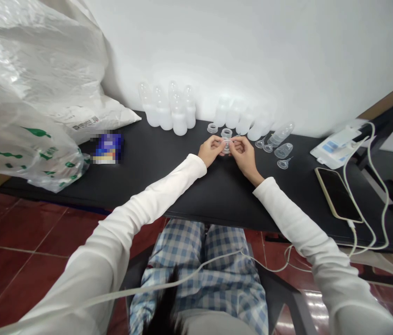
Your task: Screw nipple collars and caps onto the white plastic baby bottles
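Observation:
My left hand (211, 150) and my right hand (243, 154) meet over the black table, fingertips pinched on a small clear plastic ring (227, 148) between them. The fingers partly hide it. Just behind it sits another clear ring (226, 133), and a third ring (212, 128) lies to its left. White bottles (235, 114) without domed caps stand in a group behind my hands. To the right lie clear funnel-shaped pieces (283, 163), some clear domed caps (283, 150) among them.
Several white bottles with clear domed caps (178, 122) stand back left against the wall. Large plastic bags (43, 60) and a blue box (109, 148) are at far left. A phone (338, 193) with a white cable and a white packet (336, 146) lie at right.

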### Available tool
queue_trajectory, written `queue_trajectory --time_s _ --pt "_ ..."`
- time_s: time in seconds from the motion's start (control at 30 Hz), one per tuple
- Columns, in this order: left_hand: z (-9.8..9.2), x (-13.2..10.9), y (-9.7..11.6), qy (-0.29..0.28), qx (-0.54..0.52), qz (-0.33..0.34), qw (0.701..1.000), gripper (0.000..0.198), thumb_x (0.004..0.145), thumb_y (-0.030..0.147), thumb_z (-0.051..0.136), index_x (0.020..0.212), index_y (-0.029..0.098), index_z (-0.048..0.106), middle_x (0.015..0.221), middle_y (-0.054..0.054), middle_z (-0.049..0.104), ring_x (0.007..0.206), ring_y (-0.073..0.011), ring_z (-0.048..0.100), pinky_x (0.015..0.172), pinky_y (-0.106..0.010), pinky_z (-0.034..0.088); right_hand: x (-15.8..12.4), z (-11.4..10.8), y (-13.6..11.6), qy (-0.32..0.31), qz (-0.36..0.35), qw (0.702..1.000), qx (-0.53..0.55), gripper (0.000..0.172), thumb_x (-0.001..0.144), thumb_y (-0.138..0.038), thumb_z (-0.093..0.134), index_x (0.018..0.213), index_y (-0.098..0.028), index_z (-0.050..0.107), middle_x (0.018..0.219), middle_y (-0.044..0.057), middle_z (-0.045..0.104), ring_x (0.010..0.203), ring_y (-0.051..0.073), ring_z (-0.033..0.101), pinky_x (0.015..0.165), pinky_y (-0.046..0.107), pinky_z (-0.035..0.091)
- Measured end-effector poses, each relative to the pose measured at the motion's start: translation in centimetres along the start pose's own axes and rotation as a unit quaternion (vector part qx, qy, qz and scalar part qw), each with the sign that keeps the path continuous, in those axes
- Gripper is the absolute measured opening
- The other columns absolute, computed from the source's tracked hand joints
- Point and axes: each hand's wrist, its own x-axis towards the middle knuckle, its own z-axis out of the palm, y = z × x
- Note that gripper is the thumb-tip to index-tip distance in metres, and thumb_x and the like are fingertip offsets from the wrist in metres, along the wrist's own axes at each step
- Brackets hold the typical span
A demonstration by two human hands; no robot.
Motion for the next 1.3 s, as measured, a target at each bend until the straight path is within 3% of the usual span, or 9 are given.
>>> queue_trajectory --time_s 0.27,0.5,0.67,0.9,1.3 --pt "-0.2 0.0 0.2 -0.015 0.002 0.009 1.0 0.025 0.08 0.028 0.085 0.084 0.017 0.063 0.061 0.006 0.065 0.054 -0.008 0.065 0.058 -0.019 0.054 0.1 0.3 0.9 -0.009 0.009 1.0 0.014 0.046 0.075 -0.063 0.08 0.095 -0.024 0.063 0.076 -0.002 0.061 0.067 0.014 0.058 0.064 0.031 0.055" --pt "-0.2 -0.3 0.4 0.007 0.019 0.031 0.999 0.019 0.08 0.024 0.083 0.082 0.017 0.065 0.058 0.007 0.061 0.05 -0.0062 0.06 0.054 -0.018 0.051 0.1 0.6 0.6 -0.005 0.014 0.999 0.034 0.05 0.071 -0.066 0.082 0.091 -0.024 0.064 0.076 -0.002 0.063 0.067 0.013 0.059 0.064 0.03 0.057" --pt "-0.2 -0.1 0.1 0.021 0.025 0.004 0.999 0.014 0.083 0.021 0.08 0.086 0.017 0.068 0.062 0.006 0.063 0.054 -0.0083 0.062 0.059 -0.021 0.053 0.0 0.6 0.5 -0.008 0.023 0.999 0.048 0.053 0.072 -0.068 0.081 0.095 -0.024 0.064 0.078 -0.001 0.062 0.069 0.015 0.061 0.066 0.033 0.06" --pt "-0.3 0.6 -0.5 0.043 -0.023 0.012 0.999 0.02 0.078 0.01 0.08 0.09 0.017 0.066 0.087 -0.001 0.073 0.083 -0.0116 0.069 0.085 -0.026 0.056 0.2 0.3 0.9 -0.018 0.012 0.998 0.066 0.056 0.073 -0.071 0.08 0.103 -0.027 0.065 0.093 0.001 0.068 0.081 0.016 0.068 0.083 0.036 0.064" --pt "-0.2 0.1 -0.3 0.067 0.07 0.055 0.994 0.021 0.076 0.007 0.078 0.087 0.019 0.064 0.081 0.001 0.07 0.076 -0.0116 0.065 0.079 -0.027 0.055 -0.1 0.5 0.8 -0.004 0.053 0.994 0.091 0.059 0.062 -0.067 0.09 0.097 -0.025 0.069 0.085 0.0 0.068 0.078 0.017 0.069 0.081 0.04 0.068"
